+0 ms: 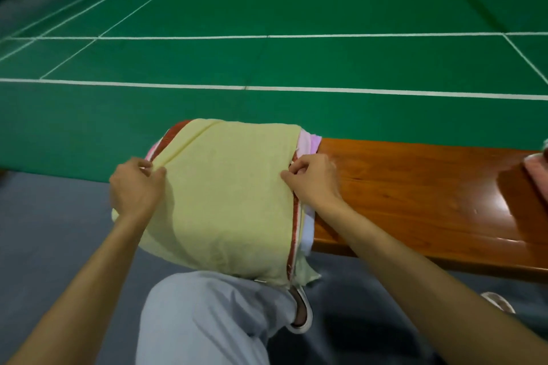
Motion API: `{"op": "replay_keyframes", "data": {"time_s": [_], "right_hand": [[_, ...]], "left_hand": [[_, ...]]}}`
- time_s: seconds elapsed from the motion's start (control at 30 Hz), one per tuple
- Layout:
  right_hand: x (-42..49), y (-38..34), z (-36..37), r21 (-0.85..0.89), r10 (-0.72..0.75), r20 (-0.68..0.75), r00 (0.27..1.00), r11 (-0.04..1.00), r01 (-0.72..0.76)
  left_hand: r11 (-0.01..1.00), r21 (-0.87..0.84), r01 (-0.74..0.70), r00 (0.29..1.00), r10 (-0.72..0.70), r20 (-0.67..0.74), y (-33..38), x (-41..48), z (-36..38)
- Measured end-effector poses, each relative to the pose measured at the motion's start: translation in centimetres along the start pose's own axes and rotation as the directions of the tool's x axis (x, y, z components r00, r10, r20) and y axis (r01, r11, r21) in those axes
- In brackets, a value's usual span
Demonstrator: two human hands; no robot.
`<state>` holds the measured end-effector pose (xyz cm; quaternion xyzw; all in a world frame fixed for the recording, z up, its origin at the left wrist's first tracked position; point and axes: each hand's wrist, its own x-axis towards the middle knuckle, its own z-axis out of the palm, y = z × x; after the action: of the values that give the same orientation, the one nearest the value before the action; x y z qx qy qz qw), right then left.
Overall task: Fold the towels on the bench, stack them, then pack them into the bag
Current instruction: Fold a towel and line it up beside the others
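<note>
Head view, person seated at the left end of the counter [415, 192].

- Yellow towel [225, 192]: lies spread as the top layer of a pile on the counter's left end. Its near part hangs over the counter's front edge, above the person's knee [207, 314]. A crease runs along its far left side.
- Lower towels [308, 142]: pink, white and lavender layers show past the yellow towel's right and far left edges. A red band [295, 225] runs down just beside the right edge.
- Left hand [135, 184]: at the towel's left edge, about midway along. Thumb and fingertips pinch the yellow cloth, and the towel stretches rightward from the hand.
- Right hand [314, 178]: at the opposite edge, level with the left hand. Fingers are curled and grip the yellow towel's border. Cannot tell whether the layers beneath are caught in the grip too.
- The towel spans the whole gap between the two hands, both forearms reaching in from below.
- Another towel [536, 175], pink-red, lies at the counter's right end, well apart from the pile and cut off by the frame.
- Surroundings: green court floor [267, 62] with white lines beyond the counter, and a sandal [302, 311] under the hanging cloth.
</note>
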<state>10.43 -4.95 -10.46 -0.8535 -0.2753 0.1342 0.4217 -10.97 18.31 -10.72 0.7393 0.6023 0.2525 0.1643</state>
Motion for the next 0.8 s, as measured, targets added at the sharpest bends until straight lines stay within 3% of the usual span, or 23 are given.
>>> {"op": "replay_keyframes", "data": {"time_s": [0.1,0.17,0.27,0.33,0.5,0.67,0.8], "right_hand": [[0.4,0.6,-0.5,0.119,-0.046,0.018,0.999,0.992,0.044],[0.3,0.6,-1.4,0.265,-0.014,0.074,0.997,0.964,-0.006],[-0.2,0.7,-3.4,0.582,0.112,0.24,0.964,0.778,-0.236],[-0.4,1.4,-5.1,0.664,0.163,0.268,0.949,0.682,-0.305],[1.2,6.5,-10.9,0.727,0.307,0.077,0.948,0.633,-0.264],[2.5,13.0,-18.0,0.745,0.441,-0.038,0.897,0.611,-0.269],[2.7,18.1,-21.8,0.727,0.513,-0.098,0.853,0.622,-0.291]], "left_hand": [[0.999,-0.034,0.002,1.0,-0.002,-0.01,0.4,0.2,-0.2],[0.998,-0.031,-0.058,0.995,0.055,-0.083,0.9,0.0,-1.0],[0.983,-0.074,-0.17,0.978,0.159,-0.132,2.6,-1.1,-1.9],[0.973,-0.126,-0.194,0.979,0.184,-0.086,4.5,-2.1,-1.8],[0.951,-0.206,-0.23,0.964,0.252,0.088,9.8,-4.6,1.3],[0.882,-0.459,-0.112,0.891,0.293,0.346,16.5,-10.3,7.2],[0.79,-0.612,-0.034,0.861,0.334,0.383,18.6,-12.9,11.4]]}}
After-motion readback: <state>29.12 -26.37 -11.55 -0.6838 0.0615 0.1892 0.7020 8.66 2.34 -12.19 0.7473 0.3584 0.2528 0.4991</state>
